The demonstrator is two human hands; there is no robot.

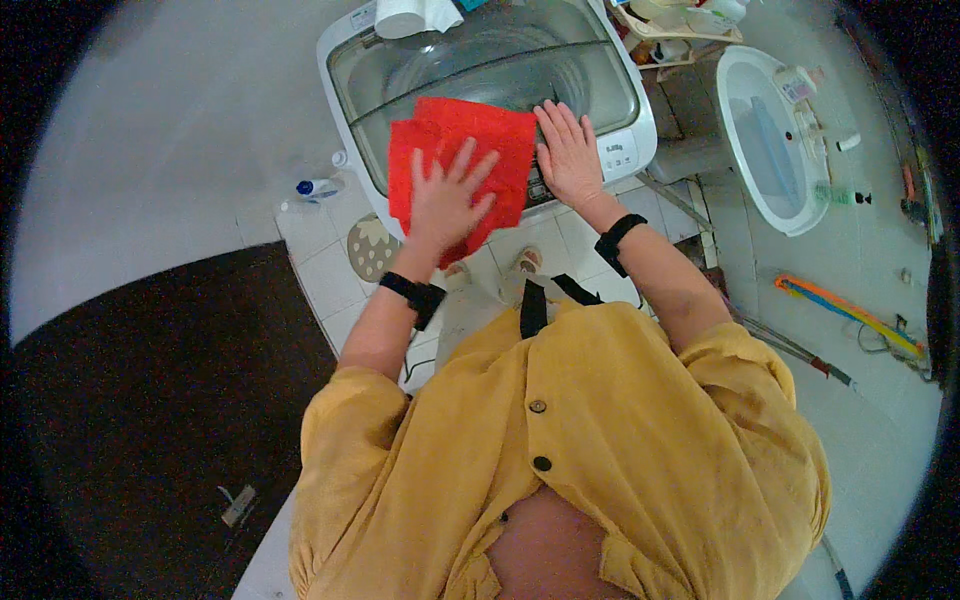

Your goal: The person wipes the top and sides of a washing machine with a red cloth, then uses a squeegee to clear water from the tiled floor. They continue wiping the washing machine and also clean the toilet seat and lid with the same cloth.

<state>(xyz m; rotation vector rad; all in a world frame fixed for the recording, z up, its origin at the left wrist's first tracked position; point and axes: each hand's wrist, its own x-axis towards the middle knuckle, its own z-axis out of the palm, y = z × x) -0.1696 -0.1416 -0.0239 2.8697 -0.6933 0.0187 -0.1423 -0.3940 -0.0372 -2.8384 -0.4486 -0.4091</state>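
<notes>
A red cloth [506,139] lies folded over the front part of a white top-loading washing machine [646,112]. Its lower end hangs past the machine's front edge. On top of the cloth rests my left hand [448,196], flat with the fingers spread and slightly blurred. My right hand [568,159] lies flat just right of the cloth, its fingertips on the transparent lid [480,79] and its palm beside the control panel [619,152]. Whether the right fingertips touch the cloth's edge I cannot tell. Each wrist wears a black band.
A white paper roll [399,18] stands on the machine's back left. To the right are a washbasin [776,150] and a loaded shelf rack [697,34]. On the floor at left sit a blue-capped bottle [319,187] and a spotted mat [370,249], near a dark door [172,405].
</notes>
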